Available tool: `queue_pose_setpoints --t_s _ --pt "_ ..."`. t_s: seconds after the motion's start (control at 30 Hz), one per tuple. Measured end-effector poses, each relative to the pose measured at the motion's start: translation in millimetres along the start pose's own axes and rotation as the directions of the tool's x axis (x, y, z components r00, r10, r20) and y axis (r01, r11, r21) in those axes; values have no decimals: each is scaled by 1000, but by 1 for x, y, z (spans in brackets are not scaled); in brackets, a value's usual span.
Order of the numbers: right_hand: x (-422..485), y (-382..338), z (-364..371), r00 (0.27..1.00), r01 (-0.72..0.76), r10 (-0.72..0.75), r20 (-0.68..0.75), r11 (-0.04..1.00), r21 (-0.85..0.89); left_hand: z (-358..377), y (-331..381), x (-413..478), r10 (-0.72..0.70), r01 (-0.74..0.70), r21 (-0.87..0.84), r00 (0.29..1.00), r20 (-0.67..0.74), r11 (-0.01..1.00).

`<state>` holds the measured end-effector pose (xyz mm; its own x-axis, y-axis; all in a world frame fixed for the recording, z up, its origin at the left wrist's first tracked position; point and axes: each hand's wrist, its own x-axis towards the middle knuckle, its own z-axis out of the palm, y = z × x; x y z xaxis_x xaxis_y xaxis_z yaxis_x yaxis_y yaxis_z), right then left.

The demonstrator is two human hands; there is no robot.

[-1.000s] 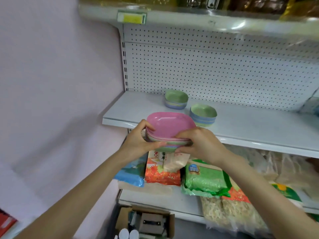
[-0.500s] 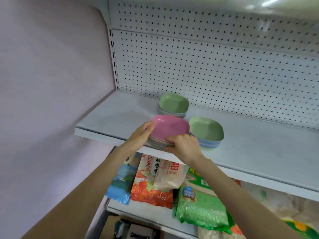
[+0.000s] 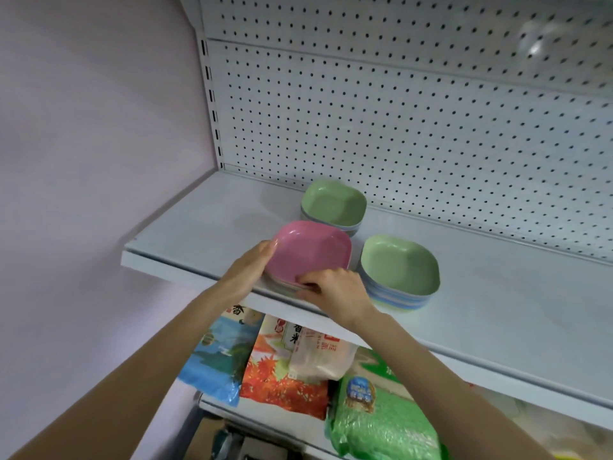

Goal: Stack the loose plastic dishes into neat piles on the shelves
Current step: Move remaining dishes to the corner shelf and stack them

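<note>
A pile of square plastic dishes with a pink dish (image 3: 311, 254) on top sits near the front edge of the white shelf (image 3: 199, 227). My left hand (image 3: 250, 267) holds the pile's left side, fingers wrapped along the rim. My right hand (image 3: 335, 290) grips its front right corner, with the thumb over the pink rim. Behind stands a second pile topped by a green dish (image 3: 333, 204), and to the right a third pile, green-topped (image 3: 399, 270) with blue and pale dishes beneath.
A white pegboard back wall (image 3: 398, 127) rises behind the shelf, and a pale wall stands on the left. On the shelf below lie bagged goods: a blue bag (image 3: 219, 356), an orange-leaf bag (image 3: 282, 383) and a green bag (image 3: 381, 423).
Both hands carried the pink-topped pile up and forward from in front of the shelf edge and set it down on the shelf beside the two green-topped piles. The view moved closer.
</note>
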<state>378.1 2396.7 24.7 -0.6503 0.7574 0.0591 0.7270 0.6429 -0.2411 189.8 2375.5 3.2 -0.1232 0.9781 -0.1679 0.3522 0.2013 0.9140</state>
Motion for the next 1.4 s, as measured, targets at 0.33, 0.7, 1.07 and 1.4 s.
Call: queue_pose_setpoints --t_s 0.33,0.7,1.07,1.4 --pt "53 81 -62 905 -387 424 30 794 468 -12 44 56 35 -32 95 999 -30 995" --pt "116 145 -54 826 -538 485 286 530 655 4 63 139 -4 -6 126 997 78 992" --pt "119 134 -52 860 -445 475 186 520 729 8 84 133 20 -19 -23 999 31 1000" --pt "43 66 -82 896 -286 438 -70 692 663 -9 95 51 131 -137 -144 990 -51 980"
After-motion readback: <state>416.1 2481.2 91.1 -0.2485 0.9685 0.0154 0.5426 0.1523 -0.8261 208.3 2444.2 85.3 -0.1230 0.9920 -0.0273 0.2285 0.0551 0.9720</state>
